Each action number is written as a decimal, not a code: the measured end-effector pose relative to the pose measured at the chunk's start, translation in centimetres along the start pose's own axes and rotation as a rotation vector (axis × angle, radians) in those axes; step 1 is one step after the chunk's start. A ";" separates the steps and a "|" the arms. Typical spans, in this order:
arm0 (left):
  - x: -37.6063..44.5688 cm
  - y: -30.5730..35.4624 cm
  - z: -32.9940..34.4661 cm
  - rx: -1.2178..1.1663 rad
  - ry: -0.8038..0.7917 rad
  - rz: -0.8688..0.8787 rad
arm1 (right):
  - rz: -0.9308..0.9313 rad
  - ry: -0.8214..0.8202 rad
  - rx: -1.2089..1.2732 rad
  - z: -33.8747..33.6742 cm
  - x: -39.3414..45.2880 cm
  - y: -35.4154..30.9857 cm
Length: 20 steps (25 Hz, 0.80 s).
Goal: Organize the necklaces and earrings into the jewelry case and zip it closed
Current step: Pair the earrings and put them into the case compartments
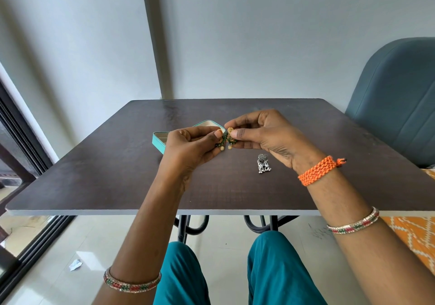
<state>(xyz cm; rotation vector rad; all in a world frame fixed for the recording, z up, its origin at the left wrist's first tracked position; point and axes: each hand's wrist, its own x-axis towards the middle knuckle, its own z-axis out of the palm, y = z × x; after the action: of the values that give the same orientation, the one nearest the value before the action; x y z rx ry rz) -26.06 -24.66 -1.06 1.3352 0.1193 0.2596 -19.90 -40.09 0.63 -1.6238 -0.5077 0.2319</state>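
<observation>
The person holds two gold and green earrings up over the dark table (117,175), one in each hand. The left hand (188,149) pinches one earring (220,143) between thumb and fingertips, and the right hand (263,132) pinches the other earring (229,137) the same way. The two earrings hang just beside each other, nearly touching, with a small round bead at the bottom of each. Right behind the pinched earrings, partly hidden by the left hand, sits the blue-green jewelry case (162,143) with its lid open. Below the right hand, near its wrist, a silver earring (263,163) with little dangling beads lies flat on the table. An orange band (317,173) wraps the right wrist.
</observation>
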 end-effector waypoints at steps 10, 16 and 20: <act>0.8 -0.9 0.4 0.118 -0.001 0.082 | -0.031 0.033 -0.122 0.6 0.7 1.1; 2.9 -0.4 -2.6 0.138 0.047 0.103 | -0.006 0.066 -0.008 1.2 1.7 2.2; 4.7 0.4 -6.1 0.230 0.113 0.177 | 0.060 0.084 0.159 1.3 2.7 3.1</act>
<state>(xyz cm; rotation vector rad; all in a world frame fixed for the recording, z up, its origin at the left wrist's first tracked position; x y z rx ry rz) -23.00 -17.58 -1.80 1.5627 0.1291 0.4832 -17.51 -37.85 -2.19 -1.4883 -0.3673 0.2419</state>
